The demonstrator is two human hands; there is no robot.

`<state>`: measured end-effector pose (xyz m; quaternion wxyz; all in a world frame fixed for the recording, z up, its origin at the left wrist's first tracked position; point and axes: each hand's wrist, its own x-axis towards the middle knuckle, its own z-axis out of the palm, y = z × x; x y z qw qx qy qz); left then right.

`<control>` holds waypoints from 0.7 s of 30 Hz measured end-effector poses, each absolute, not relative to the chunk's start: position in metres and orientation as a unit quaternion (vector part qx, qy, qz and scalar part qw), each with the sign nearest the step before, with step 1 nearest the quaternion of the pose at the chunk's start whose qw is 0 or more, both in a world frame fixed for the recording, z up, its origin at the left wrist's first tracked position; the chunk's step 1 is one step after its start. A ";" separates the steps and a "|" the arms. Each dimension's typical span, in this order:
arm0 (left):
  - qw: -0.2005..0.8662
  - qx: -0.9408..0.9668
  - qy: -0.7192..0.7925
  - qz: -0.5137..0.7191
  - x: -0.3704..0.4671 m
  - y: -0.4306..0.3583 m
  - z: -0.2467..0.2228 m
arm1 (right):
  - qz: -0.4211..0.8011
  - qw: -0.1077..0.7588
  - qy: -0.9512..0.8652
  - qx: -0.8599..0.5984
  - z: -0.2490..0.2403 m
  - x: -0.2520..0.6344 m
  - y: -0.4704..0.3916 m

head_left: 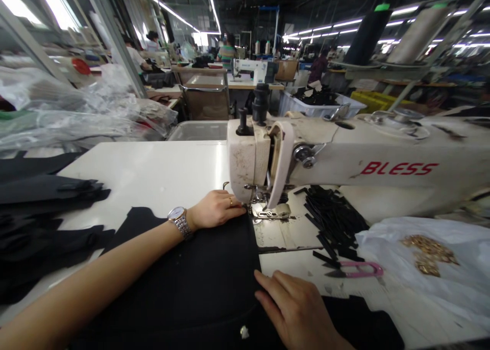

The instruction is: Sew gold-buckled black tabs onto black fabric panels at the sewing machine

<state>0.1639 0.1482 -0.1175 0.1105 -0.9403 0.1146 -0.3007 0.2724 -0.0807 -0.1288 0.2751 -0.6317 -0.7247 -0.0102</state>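
Observation:
A large black fabric piece [199,283] lies under the needle end of a white sewing machine [329,156]. My left hand [216,209], with a watch at the wrist, presses the fabric close beside the presser foot; its fingers are held together and their tips are partly hidden. Nearer to me, my right hand [296,304] has thumb and forefinger closed at the fabric's right edge. A small whitish spot [244,332] shows on the fabric between my arms. The metal needle plate [270,215] is bare to the right of the fabric.
To the right lie a heap of black strips [333,217], pink thread snips [360,269] and a white plastic bag [398,243] with gold-coloured metal pieces [431,253]. Stacked black pieces [42,192] sit at left. Behind stand a plastic crate [321,105], large thread cones [365,36] and co-workers.

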 end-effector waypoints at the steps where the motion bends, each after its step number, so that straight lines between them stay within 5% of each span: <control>1: 0.111 -0.941 0.112 -0.300 0.164 0.148 -0.118 | -0.012 0.276 -0.725 -0.631 -0.129 0.273 -0.080; 14: 0.115 -0.958 0.092 -0.247 0.157 0.155 -0.121 | -0.020 0.275 -0.685 -0.675 -0.133 0.275 -0.079; 18: 0.105 -0.970 0.063 -0.212 0.142 0.163 -0.123 | 0.061 0.198 -0.658 -0.723 -0.127 0.263 -0.063; 21: 0.104 -0.973 0.034 -0.201 0.132 0.165 -0.123 | 0.180 0.247 -0.620 -0.723 -0.114 0.245 -0.047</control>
